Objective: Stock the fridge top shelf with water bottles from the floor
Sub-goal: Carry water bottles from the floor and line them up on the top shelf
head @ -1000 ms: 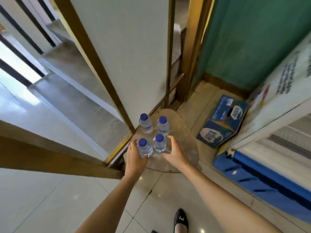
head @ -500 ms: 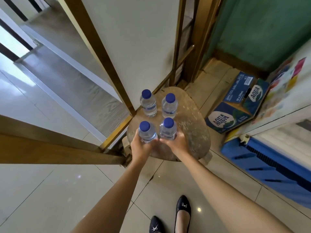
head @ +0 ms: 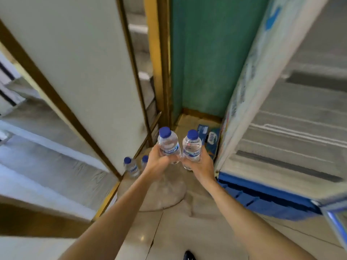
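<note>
Your left hand wraps one water bottle and your right hand clasps a second bottle. Both are upright, held clear above the stool, one apiece, likely to shelve together. Spare bottles wait below, and the fridge stands on your right.

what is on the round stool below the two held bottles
One blue-capped bottle stands in full view on the stool; a second bottle is half hidden by the left hand. The forearms cover part of its top.
</note>
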